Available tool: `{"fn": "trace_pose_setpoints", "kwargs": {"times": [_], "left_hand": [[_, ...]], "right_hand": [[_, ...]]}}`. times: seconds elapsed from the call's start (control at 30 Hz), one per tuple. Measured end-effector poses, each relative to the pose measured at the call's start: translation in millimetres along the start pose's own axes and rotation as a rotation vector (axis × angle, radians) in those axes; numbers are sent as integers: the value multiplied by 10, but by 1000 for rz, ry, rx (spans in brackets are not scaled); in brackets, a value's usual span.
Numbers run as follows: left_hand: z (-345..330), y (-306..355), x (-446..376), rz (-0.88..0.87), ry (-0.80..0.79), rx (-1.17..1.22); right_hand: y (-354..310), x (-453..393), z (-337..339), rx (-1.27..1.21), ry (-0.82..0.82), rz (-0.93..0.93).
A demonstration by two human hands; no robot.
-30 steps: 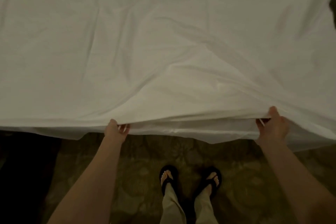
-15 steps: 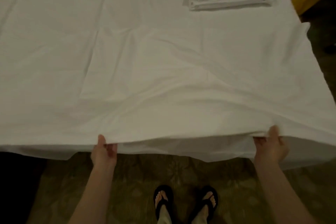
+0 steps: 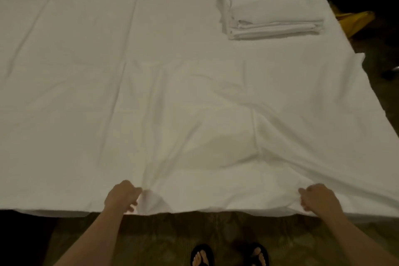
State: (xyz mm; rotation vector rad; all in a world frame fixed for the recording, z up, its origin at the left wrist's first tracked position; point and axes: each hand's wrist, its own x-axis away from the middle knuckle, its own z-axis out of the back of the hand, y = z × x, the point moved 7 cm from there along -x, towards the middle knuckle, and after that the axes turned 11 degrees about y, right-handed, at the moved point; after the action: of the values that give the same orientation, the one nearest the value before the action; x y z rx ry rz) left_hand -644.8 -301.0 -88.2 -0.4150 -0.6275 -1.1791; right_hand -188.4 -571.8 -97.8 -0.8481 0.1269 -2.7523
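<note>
While both arms reach forward from the bottom of the view, the left hand (image 3: 122, 197) grips a small gather of the wide white fabric sheet (image 3: 172, 93) at its near edge, fingers and thumb curled tight on the cloth. A short flap of the hem hangs just beside the knuckles. Well apart from it along the same edge, the right hand (image 3: 319, 198) is clamped on another bunch of the sheet in the same way. Long creases fan out from each grip and meet in a soft ridge between the hands (the cloth looks slightly lifted there). Beyond that, the sheet lies spread flat over the whole bed, its near edge overhanging the side. A folded stack of white linen (image 3: 274, 21) rests on it near the far right corner. Below the hem are a patterned brown carpet (image 3: 216, 229) and the person's feet in black flip-flops (image 3: 203, 254). A yellow object (image 3: 356, 19) sits in shadow past the bed's right side.
</note>
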Motion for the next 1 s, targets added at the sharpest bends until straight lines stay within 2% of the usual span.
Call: {"fn": "trace_pose_setpoints", "kwargs": {"times": [0.07,0.13,0.23,0.3,0.43,0.53,0.67,0.73,0.83,1.0], "left_hand": [[282,467,-112,-186,125,-117],[423,968,-165,-340,195,-95],[317,1641,-225,-509,167,-60],[213,2000,-294,-562,146,-105],[27,2520,-519,-583,102,-302],[-90,2753,-643,-516,60,-401],[-10,3113,-780,-513,99,-409],[82,3290,-935,-531,122,-428],[293,3552,-1194,-547,176,-426],[669,3966,-1667,-564,216,-404]], "right_hand": [[-477,-68,129,11,86,160],[-975,-144,141,9,148,319],[-1604,-301,47,54,176,492],[-1951,-485,2,134,179,558],[-2234,-922,-153,391,38,641],[-2345,-1138,-38,458,143,783],[-2747,-1646,320,404,291,750],[-2959,-1938,459,273,304,686],[-3291,-2346,656,104,246,624],[-3617,-2901,938,200,106,610]]}}
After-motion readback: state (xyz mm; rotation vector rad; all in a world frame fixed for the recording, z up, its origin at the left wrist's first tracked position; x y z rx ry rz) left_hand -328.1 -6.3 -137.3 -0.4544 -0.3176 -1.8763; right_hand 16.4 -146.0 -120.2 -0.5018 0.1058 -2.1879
